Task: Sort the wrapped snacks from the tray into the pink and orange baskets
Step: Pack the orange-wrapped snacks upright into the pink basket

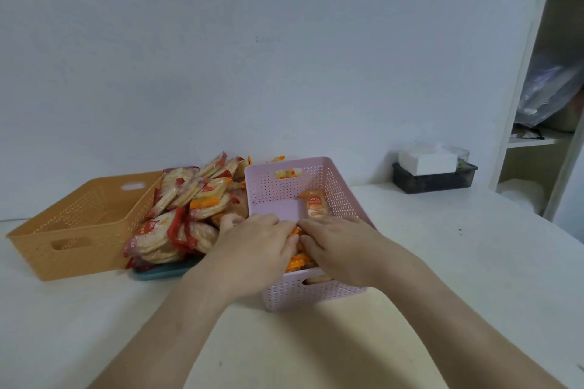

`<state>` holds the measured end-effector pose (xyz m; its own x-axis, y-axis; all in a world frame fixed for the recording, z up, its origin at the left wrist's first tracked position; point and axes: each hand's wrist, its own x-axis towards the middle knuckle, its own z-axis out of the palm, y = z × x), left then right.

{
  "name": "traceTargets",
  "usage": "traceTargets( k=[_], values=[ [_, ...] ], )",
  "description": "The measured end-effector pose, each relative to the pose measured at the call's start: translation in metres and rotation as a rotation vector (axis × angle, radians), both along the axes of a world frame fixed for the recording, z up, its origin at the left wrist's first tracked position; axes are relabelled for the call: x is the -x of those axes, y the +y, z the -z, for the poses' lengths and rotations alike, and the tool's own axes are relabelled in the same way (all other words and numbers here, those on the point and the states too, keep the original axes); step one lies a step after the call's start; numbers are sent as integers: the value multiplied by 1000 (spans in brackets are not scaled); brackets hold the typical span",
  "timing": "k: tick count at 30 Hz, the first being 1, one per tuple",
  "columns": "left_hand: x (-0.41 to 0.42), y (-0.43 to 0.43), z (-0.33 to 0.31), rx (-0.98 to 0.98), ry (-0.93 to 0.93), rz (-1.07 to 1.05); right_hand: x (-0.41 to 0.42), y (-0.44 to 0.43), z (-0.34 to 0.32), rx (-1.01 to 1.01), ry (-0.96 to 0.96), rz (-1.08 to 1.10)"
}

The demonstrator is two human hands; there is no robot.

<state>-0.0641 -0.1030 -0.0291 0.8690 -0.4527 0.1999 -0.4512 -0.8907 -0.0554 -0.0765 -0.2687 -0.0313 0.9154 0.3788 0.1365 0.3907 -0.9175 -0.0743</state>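
A pink basket (341, 196) stands in the middle of the table, with one orange-wrapped snack (315, 204) leaning against its far right wall. My left hand (257, 241) and my right hand (339, 245) lie side by side over the basket's near end, both pressed down on a bunch of orange-wrapped snacks (297, 259) inside it. Left of the basket, a heap of red-wrapped and orange-wrapped snacks (186, 215) covers a teal tray (161, 271). An empty orange basket (79, 230) sits at the far left.
A dark tray holding a white tissue box (434, 167) stands at the back right by the wall. White shelving (537, 104) with a plastic bag rises at the right edge. The table's right edge runs close to the shelving.
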Motion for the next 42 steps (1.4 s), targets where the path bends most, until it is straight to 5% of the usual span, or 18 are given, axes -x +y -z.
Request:
traceTargets(
  k=[9,14,19,26,30,35,42],
  values=[
    [-13,4,-14,144,56,113,-30,-9,-50,-272,117,140],
    [-36,8,-29,344,-63,145,-80,11,-62,49,137,235],
    [-71,31,-36,347,-174,-78,-100,27,-55,359,326,221],
    [-87,67,-1,-128,232,-181,-116,30,-42,307,351,317],
    [-87,56,13,-227,109,-220,-119,32,-34,425,239,265],
    [-95,56,16,159,-2,-176,-109,29,-45,74,346,269],
    [-67,58,-28,844,-297,-82,-90,15,-68,-728,289,218]
  ],
)
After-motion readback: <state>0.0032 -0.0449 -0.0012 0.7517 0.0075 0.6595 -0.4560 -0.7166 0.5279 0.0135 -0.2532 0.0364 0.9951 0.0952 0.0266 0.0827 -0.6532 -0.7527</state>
